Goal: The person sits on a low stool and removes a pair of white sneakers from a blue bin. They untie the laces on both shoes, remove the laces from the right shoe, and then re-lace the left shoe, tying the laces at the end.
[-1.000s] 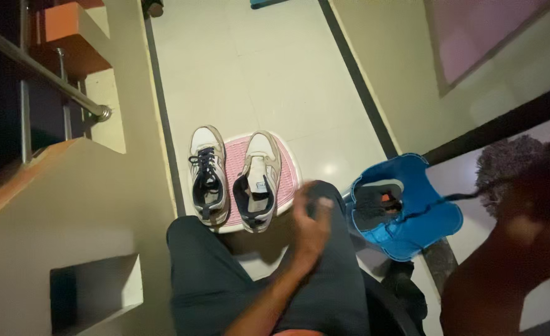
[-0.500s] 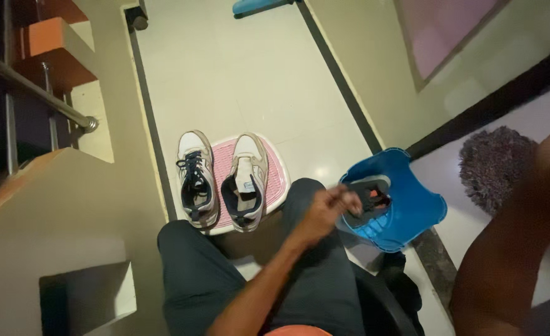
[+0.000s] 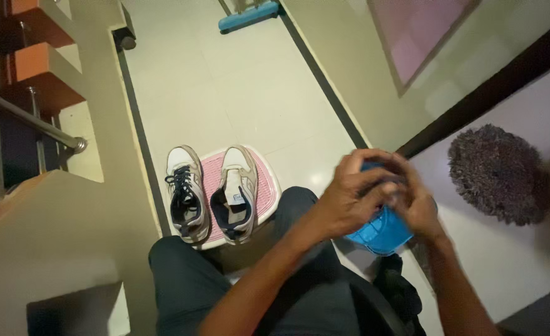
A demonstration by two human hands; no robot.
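Both of my hands meet above my right knee, over a blue plastic tub (image 3: 380, 235) that stands on the floor. My left hand (image 3: 348, 200) curls its fingers over the tub's top. Pressed against it from the right is my right hand (image 3: 419, 205). Whatever lies between the two hands is blurred and hidden by the fingers. To the left, a pair of white sneakers (image 3: 184, 194) (image 3: 237, 194) stands side by side on a pink oval mat (image 3: 268, 186), laces loose.
My legs in dark trousers (image 3: 188, 286) fill the lower middle. A dark cloth (image 3: 400, 287) lies under the tub. A round shaggy dark mat (image 3: 499, 172) sits right, a metal stair railing (image 3: 32, 121) left, a blue object (image 3: 249, 16) at the far end.
My left hand has moved from my knee across to the blue tub. My right hand has come in from the right edge to meet it, covering the tub's contents.
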